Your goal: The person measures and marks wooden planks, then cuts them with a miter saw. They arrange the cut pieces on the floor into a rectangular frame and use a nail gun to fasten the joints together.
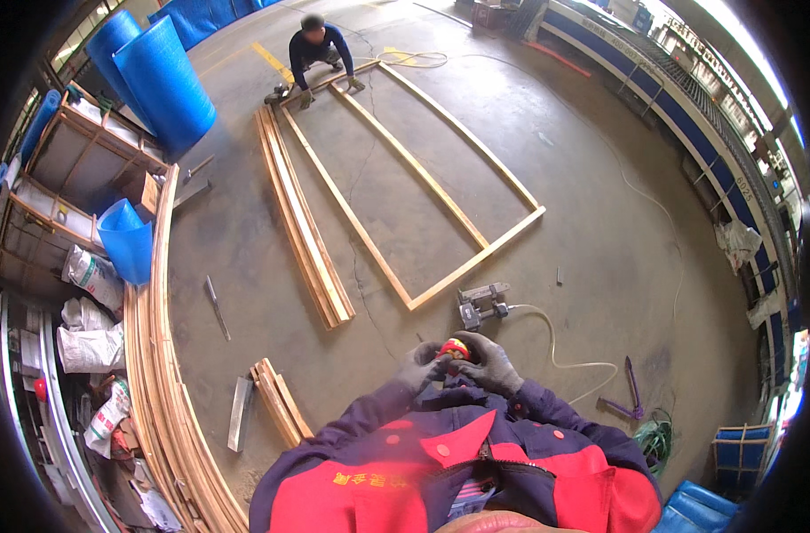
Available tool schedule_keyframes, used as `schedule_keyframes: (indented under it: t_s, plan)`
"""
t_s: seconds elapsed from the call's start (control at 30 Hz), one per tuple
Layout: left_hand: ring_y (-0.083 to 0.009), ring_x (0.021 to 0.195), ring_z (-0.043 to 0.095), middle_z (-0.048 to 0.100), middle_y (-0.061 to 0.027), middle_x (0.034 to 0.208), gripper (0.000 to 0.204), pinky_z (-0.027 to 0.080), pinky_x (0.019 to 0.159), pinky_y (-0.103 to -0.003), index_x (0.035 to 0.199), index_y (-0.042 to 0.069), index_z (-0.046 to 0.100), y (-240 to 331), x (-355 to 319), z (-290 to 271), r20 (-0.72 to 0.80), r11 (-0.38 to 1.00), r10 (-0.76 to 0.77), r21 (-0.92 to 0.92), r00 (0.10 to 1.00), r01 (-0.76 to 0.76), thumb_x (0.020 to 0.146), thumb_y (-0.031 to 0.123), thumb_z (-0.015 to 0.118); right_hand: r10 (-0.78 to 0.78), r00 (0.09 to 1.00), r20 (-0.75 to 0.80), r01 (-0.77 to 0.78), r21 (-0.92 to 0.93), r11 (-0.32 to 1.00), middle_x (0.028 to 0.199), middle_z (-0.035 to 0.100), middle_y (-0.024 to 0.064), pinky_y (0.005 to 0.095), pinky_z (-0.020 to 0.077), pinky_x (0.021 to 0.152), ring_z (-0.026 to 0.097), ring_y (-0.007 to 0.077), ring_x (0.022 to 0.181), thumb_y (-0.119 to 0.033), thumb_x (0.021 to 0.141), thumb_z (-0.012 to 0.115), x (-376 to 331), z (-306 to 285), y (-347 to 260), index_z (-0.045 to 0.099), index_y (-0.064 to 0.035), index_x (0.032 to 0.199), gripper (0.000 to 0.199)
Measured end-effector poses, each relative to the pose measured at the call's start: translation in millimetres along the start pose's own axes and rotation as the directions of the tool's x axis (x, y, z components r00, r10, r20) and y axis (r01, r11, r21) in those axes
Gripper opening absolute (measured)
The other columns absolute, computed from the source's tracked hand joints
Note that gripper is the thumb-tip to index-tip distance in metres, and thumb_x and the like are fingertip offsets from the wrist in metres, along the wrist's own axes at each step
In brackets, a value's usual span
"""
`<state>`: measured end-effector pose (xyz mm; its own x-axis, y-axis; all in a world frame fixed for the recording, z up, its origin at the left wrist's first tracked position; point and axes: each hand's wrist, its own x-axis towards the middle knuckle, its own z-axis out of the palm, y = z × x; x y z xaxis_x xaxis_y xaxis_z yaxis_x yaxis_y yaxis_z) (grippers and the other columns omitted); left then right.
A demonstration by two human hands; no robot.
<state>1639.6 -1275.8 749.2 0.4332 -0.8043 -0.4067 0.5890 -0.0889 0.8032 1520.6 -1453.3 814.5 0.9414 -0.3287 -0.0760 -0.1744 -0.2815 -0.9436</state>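
Both my hands wear grey gloves and meet in front of my chest around a small red and yellow object point(455, 347), maybe a tape measure. My left hand point(420, 366) grips its left side and my right hand point(489, 361) covers its right side. Just beyond my hands a grey pneumatic nail gun point(480, 304) lies on the concrete floor with a pale hose point(556, 346) running off to the right. Ahead lies a long rectangular wooden frame point(420, 169) with a middle rail.
Another person point(316, 53) crouches at the frame's far end. A stack of long wooden strips point(303, 222) lies left of the frame, short offcuts point(276, 400) near my left side, curved timber point(161, 355) along the left. Blue rolls point(161, 80) and shelving stand far left.
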Motion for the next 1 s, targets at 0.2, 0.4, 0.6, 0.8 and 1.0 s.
schedule_keyframes:
  t_s: [0.2,0.4,0.6,0.8,1.0]
  plan:
    - [-0.0148,0.104,0.067,0.07,-0.0049,0.118,0.041,0.055,0.092,-0.032,0.131,0.002,0.064,33.2,67.2,-11.4,0.243,0.997,0.011,0.071,0.97,-0.029,0.098,0.026,0.074,0.093,0.986,-0.136,-0.073,0.149,0.986,0.127,0.067,0.0154,0.0362,0.0535,0.102,0.065,0.0214,0.117,-0.011,0.085,0.083,30.4,-7.2,16.6,0.056,0.0025,0.137,0.06]
    - [-0.0117,0.098,0.068,0.071,-0.0024,0.112,0.044,0.059,0.078,-0.028,0.132,0.006,0.064,55.8,104.8,-19.3,0.117,0.998,-0.049,0.04,0.992,0.045,0.097,0.03,0.075,0.071,0.988,-0.14,-0.061,0.077,0.995,0.131,0.066,0.0169,0.0367,0.0528,0.103,0.065,0.0239,0.121,-0.01,0.083,0.083,85.5,-21.4,17.3,0.057,0.0022,0.136,0.06]
    - [-0.0182,0.1,0.072,0.072,-0.0072,0.119,0.045,0.063,0.082,-0.035,0.136,0.005,0.061,97.2,107.5,-47.9,-0.13,0.996,0.085,-0.014,0.988,-0.087,0.096,0.018,0.076,0.022,0.999,0.047,-0.029,0.147,0.989,0.121,0.069,0.0155,0.0337,0.0548,0.097,0.067,0.0194,0.112,-0.02,0.085,0.086,159.4,-23.2,-14.5,0.057,0.0031,0.135,0.062]
    - [-0.0187,0.101,0.069,0.069,-0.0078,0.115,0.046,0.061,0.084,-0.031,0.125,0.002,0.057,165.0,152.6,3.3,-0.317,0.825,0.521,-0.053,0.793,-0.563,0.085,-0.009,0.078,-0.124,0.985,-0.121,0.17,0.532,0.83,0.126,0.069,0.0118,0.0325,0.0539,0.098,0.065,0.0159,0.113,-0.014,0.091,0.08,204.9,-64.4,-30.2,0.056,0.0022,0.138,0.055]
    - [-0.0167,0.098,0.068,0.068,-0.0082,0.111,0.049,0.059,0.085,-0.032,0.121,0.005,0.055,173.5,213.6,124.1,-0.224,0.708,0.65,-0.171,0.726,-0.686,0.081,-0.007,0.081,-0.311,0.896,-0.317,0.372,0.152,0.916,0.139,0.057,0.0148,0.0382,0.0476,0.109,0.058,0.0261,0.131,-0.021,0.083,0.087,200.2,-155.0,-22.2,0.044,0.0006,0.149,0.082]
